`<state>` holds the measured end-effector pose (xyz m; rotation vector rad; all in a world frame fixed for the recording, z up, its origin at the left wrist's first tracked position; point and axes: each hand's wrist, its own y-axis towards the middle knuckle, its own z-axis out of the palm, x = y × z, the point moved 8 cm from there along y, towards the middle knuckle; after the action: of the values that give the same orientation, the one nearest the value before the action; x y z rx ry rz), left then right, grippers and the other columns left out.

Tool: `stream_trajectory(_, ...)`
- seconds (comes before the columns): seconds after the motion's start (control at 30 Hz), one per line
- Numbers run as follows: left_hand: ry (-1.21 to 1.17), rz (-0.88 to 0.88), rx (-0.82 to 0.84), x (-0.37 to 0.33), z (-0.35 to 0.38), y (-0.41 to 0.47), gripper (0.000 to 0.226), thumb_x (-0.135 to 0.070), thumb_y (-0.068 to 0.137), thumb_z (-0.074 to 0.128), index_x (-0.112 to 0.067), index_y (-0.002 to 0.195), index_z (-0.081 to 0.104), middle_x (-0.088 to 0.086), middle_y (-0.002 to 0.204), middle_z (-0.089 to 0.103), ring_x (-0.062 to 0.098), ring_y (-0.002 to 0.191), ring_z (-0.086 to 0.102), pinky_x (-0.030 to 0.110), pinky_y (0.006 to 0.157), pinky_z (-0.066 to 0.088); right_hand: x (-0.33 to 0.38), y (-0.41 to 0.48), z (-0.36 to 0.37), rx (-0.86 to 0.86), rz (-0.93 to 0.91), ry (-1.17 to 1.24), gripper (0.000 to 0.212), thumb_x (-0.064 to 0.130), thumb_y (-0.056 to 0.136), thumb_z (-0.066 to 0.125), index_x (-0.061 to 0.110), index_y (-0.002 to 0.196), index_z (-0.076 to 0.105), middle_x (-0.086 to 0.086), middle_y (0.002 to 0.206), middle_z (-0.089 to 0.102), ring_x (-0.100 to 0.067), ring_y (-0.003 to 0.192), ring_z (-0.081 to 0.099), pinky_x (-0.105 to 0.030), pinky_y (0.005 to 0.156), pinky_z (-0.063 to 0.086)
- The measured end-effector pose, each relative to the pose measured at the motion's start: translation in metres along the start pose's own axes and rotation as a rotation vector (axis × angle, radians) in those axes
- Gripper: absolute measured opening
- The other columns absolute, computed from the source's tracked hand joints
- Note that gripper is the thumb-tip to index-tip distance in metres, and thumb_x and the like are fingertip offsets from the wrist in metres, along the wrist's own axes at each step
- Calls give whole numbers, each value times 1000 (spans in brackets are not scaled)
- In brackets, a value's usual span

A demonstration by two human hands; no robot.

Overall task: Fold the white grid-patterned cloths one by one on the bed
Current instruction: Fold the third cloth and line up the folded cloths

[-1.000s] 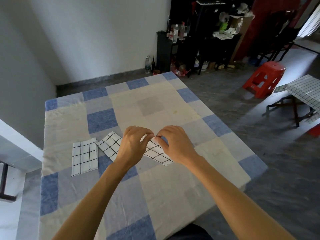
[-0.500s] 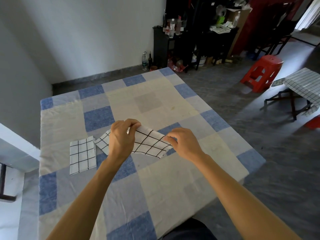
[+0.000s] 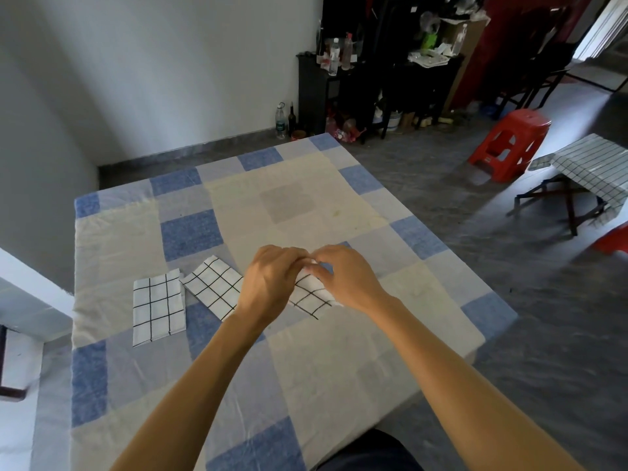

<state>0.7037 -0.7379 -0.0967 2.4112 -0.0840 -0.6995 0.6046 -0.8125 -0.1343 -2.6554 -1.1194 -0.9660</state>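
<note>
A white grid-patterned cloth (image 3: 311, 295) lies near the middle of a blue-and-cream checked bed (image 3: 339, 362), partly covered by two hands. The left hand (image 3: 272, 283) and right hand (image 3: 346, 277) meet at its far edge, fingers curled, pinching the fabric. Just to its left lie a tilted folded cloth (image 3: 215, 287) and a straight folded cloth (image 3: 158, 305)

Bed (image 3: 306, 385): room and obstructions.
Bare sheet lay open at the far end, the near edge and the right side; leftward, the tilted folded cloth (image 3: 214, 287) sat just beside the left hand (image 3: 268, 283), the outer folded cloth (image 3: 158, 305) past it.
</note>
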Motion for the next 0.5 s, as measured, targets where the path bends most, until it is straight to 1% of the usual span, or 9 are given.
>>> stream_trajectory(0.1,-3,-115,9,17,-5,-5,20,-23,88,61,-10,101,69,3,83,70,19,76,58,27,76,42,-6,-1,-9,-64,88,155,29,31,94,57,8,107,70,-4,106,70,-16,97,62,-24,83,46)
stream_trajectory(0.13,-3,-149,12,25,-8,-6,22,-26,89,60,-10,101,69,3,83,70,20,76,59,29,76,44,-10,-4,-12,-80,115,228,23,28,93,59,8,99,71,-2,98,72,-10,92,63,-23,80,47)
stream_trajectory(0.17,-5,-170,14,32,-12,-8,22,-27,89,59,-11,98,70,2,84,70,20,76,61,32,76,47,-14,-7,-16,-86,137,297,16,23,93,61,13,85,70,7,83,70,-3,81,62,-19,74,46)
stream_trajectory(0.2,-8,-183,18,39,-15,-10,21,-27,90,58,-11,95,71,0,85,71,19,75,62,35,76,48,-18,-10,-18,-90,161,346,22,18,92,61,20,71,64,15,66,63,1,69,58,-14,65,41)
stream_trajectory(0.23,-12,-194,21,44,-18,-12,21,-28,90,58,-11,92,71,-1,86,71,19,75,63,36,77,49,-23,-12,-20,-94,180,384,32,15,92,61,24,61,54,16,54,53,1,58,51,-13,59,36)
stream_trajectory(0.27,-11,-207,22,47,-20,-14,21,-29,89,58,-11,91,71,-2,87,71,18,76,64,35,78,48,-26,-14,-21,-96,192,408,39,15,91,62,21,56,46,12,48,42,-3,50,41,-14,55,31)
stream_trajectory(0.33,-13,-244,26,48,-20,-15,23,-32,89,62,-12,95,70,-4,90,70,14,80,61,28,80,43,-27,-17,-24,-101,198,452,45,18,91,62,17,54,36,3,53,27,-6,50,25,-21,52,23)
stream_trajectory(0.4,-28,-286,33,48,-18,-16,25,-32,88,64,-11,99,69,-5,93,67,8,83,55,19,78,39,-29,-16,-22,-86,202,494,45,18,92,62,16,55,35,1,55,25,-8,53,23,-22,52,21)
stream_trajectory(0.5,-94,-378,14,50,-15,-15,19,-28,88,63,-12,96,67,-8,90,65,2,76,54,5,69,35,-34,-14,-19,-74,224,531,39,22,91,61,-1,64,47,-8,58,34,-13,57,31,-28,56,26)
